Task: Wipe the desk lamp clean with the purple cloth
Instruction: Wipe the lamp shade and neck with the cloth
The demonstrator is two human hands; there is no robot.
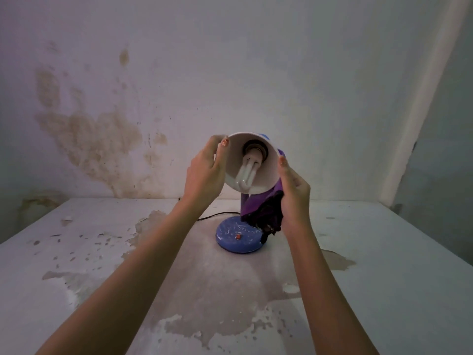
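Note:
The desk lamp stands mid-table on a round blue base (239,239) with a small red switch. Its shade (266,172) is tipped toward me, white inside, with a spiral white bulb (247,175) showing. My left hand (206,172) grips the shade's left rim, thumb on the edge. My right hand (294,193) presses the purple cloth (266,211) against the shade's right outer side. The cloth hangs down in dark folds over the blue stem and touches the base. The shade's outer back is hidden.
A black cord (215,216) runs left from behind the base toward the wall. The white table (384,290) has peeling, stained patches. A stained wall (102,124) rises right behind the lamp, and a pale curtain (419,111) hangs at right.

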